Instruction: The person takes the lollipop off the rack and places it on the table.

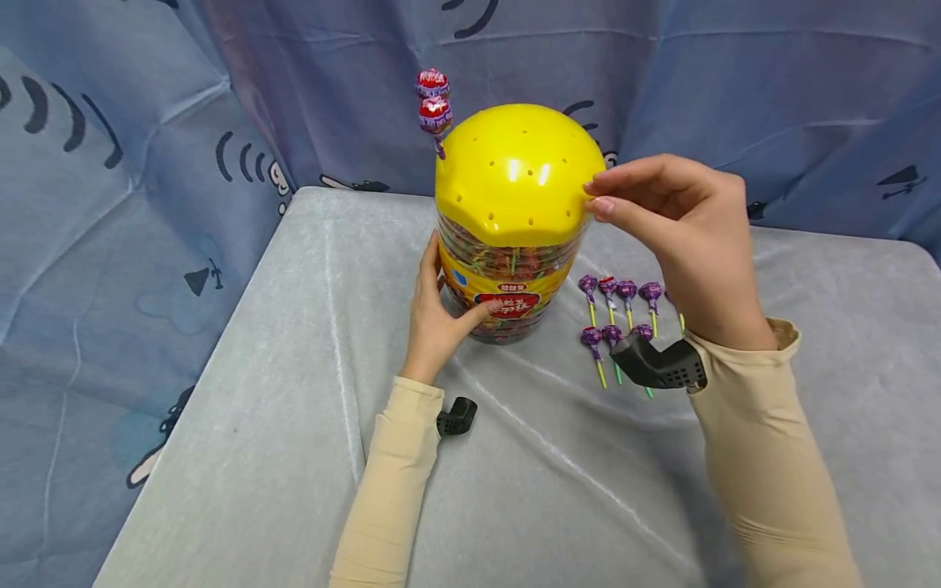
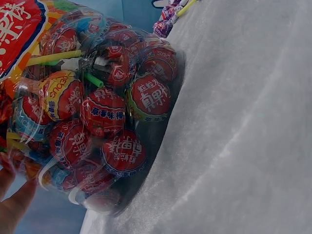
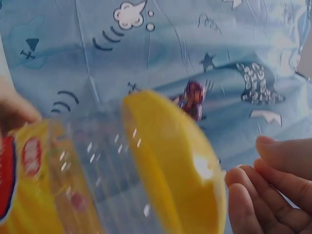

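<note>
A tall clear jar packed with wrapped lollipops stands upright on the table, capped by a yellow domed lid with small holes. Two red lollipops stick up from the lid's far left side. My left hand grips the jar's lower left side, thumb across the red label. My right hand has its thumb and forefinger tips against the lid's right edge, and I see nothing held between them. The left wrist view shows the jar's base up close. The right wrist view shows the lid beside my fingertips.
Several purple lollipops with yellow and green sticks lie in two rows on the grey cloth-covered table, right of the jar and under my right wrist. Blue patterned cloth hangs behind and to the left.
</note>
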`<state>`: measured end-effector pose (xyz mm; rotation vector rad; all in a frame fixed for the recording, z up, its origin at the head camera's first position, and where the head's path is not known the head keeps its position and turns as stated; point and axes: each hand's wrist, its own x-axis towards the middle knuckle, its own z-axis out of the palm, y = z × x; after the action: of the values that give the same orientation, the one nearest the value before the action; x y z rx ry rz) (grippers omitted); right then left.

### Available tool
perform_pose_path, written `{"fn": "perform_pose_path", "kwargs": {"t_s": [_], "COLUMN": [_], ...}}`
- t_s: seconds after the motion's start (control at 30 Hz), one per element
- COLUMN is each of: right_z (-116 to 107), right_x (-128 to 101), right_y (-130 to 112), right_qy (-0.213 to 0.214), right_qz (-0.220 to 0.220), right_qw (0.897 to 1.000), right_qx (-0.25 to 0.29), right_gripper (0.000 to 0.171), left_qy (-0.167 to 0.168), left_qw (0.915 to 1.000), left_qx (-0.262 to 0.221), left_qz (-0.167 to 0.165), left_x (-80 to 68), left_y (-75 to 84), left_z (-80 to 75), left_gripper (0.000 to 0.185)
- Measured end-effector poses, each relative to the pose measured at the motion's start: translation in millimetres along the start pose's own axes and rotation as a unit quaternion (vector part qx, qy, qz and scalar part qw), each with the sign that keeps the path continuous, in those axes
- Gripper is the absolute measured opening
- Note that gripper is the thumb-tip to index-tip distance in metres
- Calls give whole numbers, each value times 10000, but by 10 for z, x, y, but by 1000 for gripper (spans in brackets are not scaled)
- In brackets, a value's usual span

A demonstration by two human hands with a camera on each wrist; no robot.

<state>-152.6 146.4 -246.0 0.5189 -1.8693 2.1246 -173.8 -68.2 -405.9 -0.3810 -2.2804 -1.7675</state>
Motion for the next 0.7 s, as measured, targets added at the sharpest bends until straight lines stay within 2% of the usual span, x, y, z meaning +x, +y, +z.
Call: {"fn": "perform_pose_path", "kwargs": {"t_s": [0.27,0.47,0.6,0.7], "right_z": [292,530,676,769], "right_x": [158,349,475,556], "right_y": [-83,-100,-61,-27], "right_qy": [-258,-436,-579,-606], "right_qz": [-303,-567,-871,-945], "right_qw": [9991,9949,9873,9821], "right_qx": [-132,-713,-1193,-1511], "right_gripper": [17,13,13,15], "left_qy": [1,-4,-15,-2], "left_qw": [10000,9999,9999,9999], "left_qx": [5,15,59,98], "left_qz": [51,130,142,82], "left_x": [2,-5,-10,-3], "left_y": [-11,-29,-18,-5], "left_z": [-1,-6,-5,-1], "left_gripper": [103,102,102,103]}}
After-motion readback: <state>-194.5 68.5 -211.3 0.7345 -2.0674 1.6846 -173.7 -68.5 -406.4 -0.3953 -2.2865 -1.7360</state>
